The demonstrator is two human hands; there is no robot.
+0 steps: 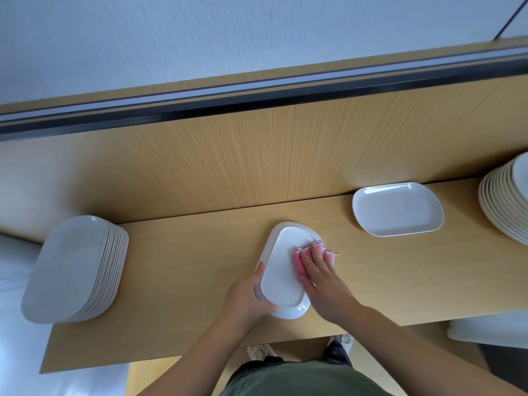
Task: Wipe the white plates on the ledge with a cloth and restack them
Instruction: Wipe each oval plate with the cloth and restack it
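The left hand [248,292] grips the plate's [281,277] left rim. The right hand [320,275] presses flat on the pink cloth [300,262] at the right rim. Bare ledge [185,252] lies on both sides.

We see a wooden ledge [183,270] running left to right against a wood-grain back panel. On it at our left sits a stack [74,270] of white plates. Near the middle lies an upturned plate [281,278], its near end at the front part of the ledge. Further right a single plate [397,208] rests face up close to the panel. At the far right edge stands another stack [505,201], partly out of view.
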